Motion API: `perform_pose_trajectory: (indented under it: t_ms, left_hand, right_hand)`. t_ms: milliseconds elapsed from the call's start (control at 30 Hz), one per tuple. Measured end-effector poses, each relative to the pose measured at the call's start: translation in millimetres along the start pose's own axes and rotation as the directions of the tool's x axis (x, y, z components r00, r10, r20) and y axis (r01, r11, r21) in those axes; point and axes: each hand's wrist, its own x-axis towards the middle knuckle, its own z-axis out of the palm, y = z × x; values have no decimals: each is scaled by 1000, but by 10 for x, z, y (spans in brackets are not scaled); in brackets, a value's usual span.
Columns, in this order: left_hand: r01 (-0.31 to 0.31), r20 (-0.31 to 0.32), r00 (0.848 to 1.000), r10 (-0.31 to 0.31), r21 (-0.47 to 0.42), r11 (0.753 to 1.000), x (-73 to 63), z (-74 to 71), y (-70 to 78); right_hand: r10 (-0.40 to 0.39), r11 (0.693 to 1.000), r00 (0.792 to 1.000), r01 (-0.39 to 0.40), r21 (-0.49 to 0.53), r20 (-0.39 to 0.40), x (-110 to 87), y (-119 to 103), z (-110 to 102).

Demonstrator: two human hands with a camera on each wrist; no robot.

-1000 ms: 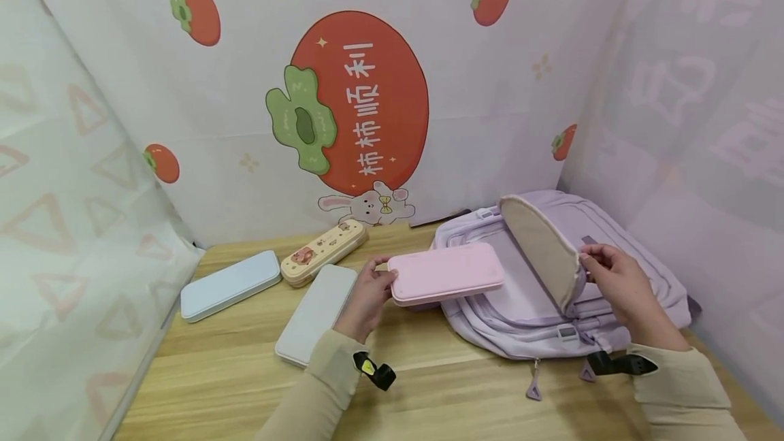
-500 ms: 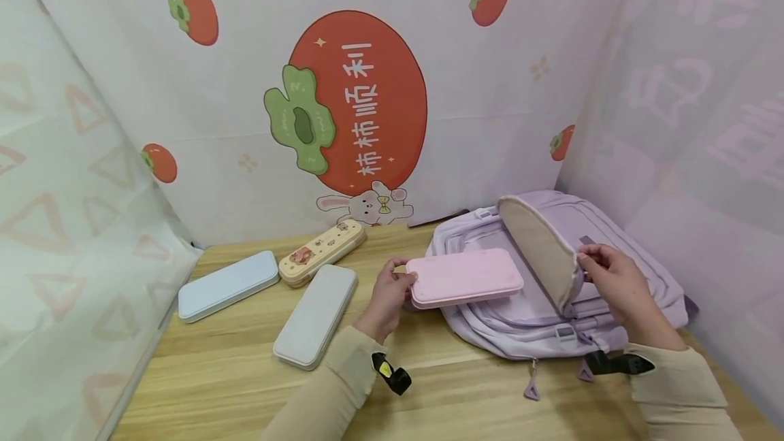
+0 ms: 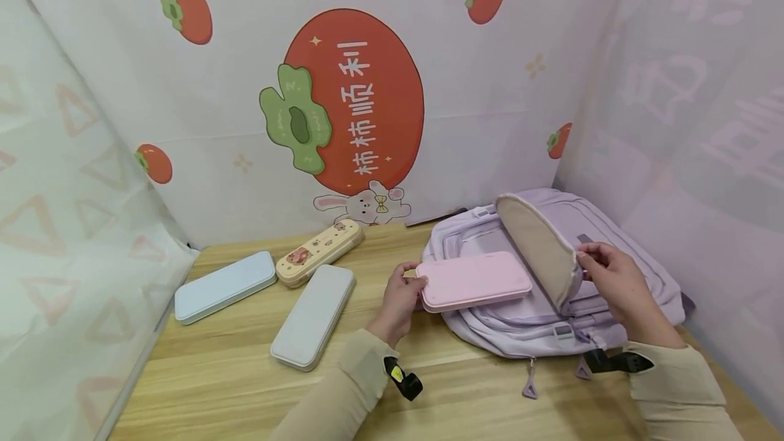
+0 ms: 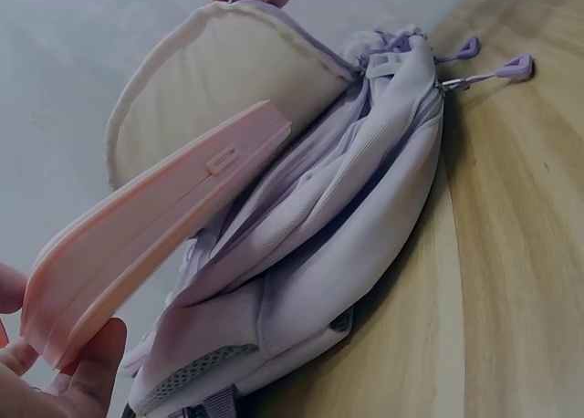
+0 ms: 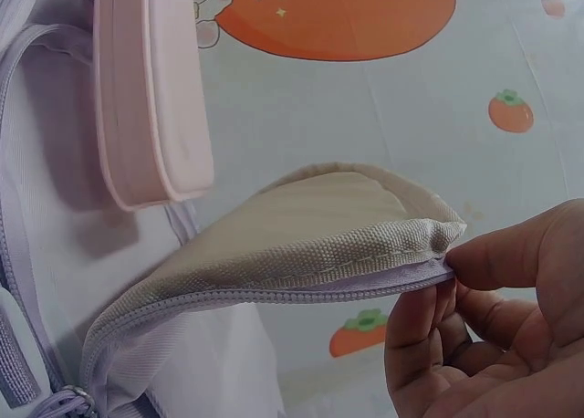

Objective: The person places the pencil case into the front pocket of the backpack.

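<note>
My left hand point(image 3: 399, 299) pinches the left end of a flat pink pencil case point(image 3: 476, 280), held over the lilac backpack point(image 3: 490, 332). A small latch shows on the case's side in the left wrist view. With thumb and fingers, my right hand point(image 3: 617, 279) grips the edge of the backpack's zippered front flap point(image 3: 539, 250), which is lifted so its beige lining faces left. The right wrist view shows the flap's zipper teeth and the pink case hanging over the pocket. The pocket's inside is partly hidden under the case.
On the wooden table point(image 3: 202, 380) to the left lie a light blue case point(image 3: 225, 287), a cream case with bear prints point(image 3: 320, 252) and a white case point(image 3: 314, 317). Zipper pulls point(image 3: 529, 386) hang at the backpack's front. Printed cloth walls point(image 3: 233, 87) enclose the table.
My left hand has carried the pink pencil case to the right, further over the backpack. My right hand keeps its grip on the lifted flap, nearly unmoved.
</note>
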Motion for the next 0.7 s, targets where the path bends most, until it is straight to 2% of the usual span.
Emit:
perform_pose_trajectory:
  t_ms: [333,500,700]
  left_hand:
    - [-9,-21,1000,9,-20,1000,16,97,-127]
    - [-16,-14,1000,16,-6,1000,22,171,-158]
    - [-25,-40,999,26,5,1000,5,236,-181]
  right_hand:
    - [-1,1000,1000,1,-7,-5,-6,-11,-19]
    - [9,1000,1000,-9,-9,-1,0,-13,-20]
    - [10,1000,1000,-10,-12,2,15,-8,-12]
